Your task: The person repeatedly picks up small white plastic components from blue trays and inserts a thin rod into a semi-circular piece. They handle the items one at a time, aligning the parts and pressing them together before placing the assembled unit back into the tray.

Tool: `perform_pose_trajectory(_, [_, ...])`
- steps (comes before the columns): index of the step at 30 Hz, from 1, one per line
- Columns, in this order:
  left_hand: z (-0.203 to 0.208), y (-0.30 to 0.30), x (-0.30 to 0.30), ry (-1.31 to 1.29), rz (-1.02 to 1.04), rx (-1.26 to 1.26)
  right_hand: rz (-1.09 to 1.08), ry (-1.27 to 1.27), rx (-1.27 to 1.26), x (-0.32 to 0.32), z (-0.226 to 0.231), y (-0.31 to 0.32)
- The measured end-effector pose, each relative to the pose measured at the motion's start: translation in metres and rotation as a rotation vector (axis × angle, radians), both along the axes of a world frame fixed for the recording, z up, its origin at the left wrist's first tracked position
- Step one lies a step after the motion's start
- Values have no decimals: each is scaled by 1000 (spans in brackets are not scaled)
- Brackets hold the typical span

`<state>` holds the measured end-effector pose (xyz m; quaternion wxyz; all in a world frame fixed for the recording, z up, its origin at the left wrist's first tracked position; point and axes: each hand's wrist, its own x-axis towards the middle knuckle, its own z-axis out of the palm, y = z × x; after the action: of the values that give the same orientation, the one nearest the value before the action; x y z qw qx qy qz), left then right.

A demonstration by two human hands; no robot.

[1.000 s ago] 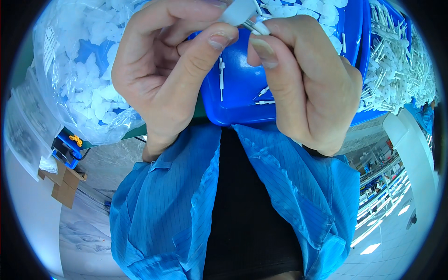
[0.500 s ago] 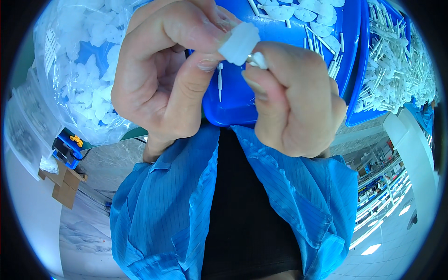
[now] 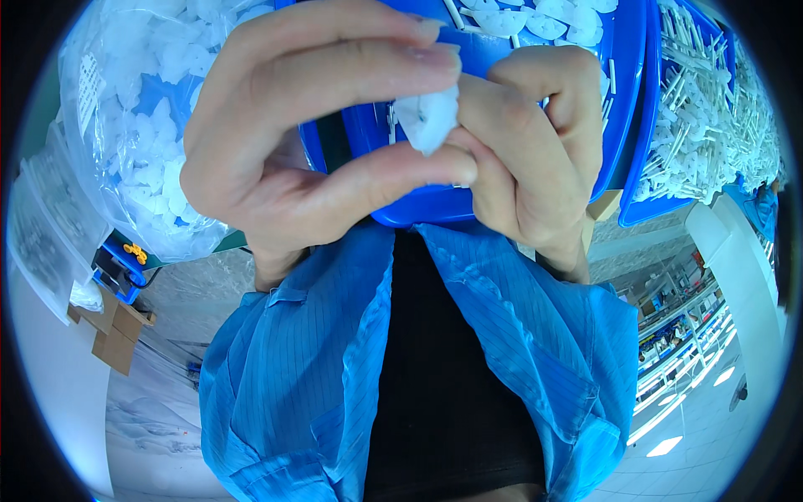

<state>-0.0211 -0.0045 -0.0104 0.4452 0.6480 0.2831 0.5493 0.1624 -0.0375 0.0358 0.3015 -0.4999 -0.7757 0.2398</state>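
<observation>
Above the blue tray (image 3: 406, 214), the white piece (image 3: 428, 119) sits between both hands: right hand (image 3: 535, 142) pinched at its right edge, seemingly gripping it; left hand (image 3: 288, 125) curled round it, actual grip or not, can't tell. Two-sided hold is likely for steadiness. Farther out, clear bag (image 3: 196, 238) left, blue bin (image 3: 657, 209) right, presumably for easy reach.

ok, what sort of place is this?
Likely a small-parts assembly workshop: a clear bag full of white pieces, a blue bin heaped with white rod-like parts, and what looks like stocked shelving behind.
</observation>
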Motion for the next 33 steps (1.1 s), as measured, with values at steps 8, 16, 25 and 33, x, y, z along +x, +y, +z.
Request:
perform_pose_trajectory(8, [-4,6,0,-89,-12,-1,-9,459,-341,7,0,6])
perform_pose_trajectory(16, [11,6,-2,265,105,304,-86,429,-436,-5,5,10])
perform_pose_trajectory(25, [7,12,-13,262,-35,473,-88,823,-685,-5,2,11])
perform_pose_trajectory(33, [5,22,-24,14,-221,297,52,697,-630,1,-1,9])
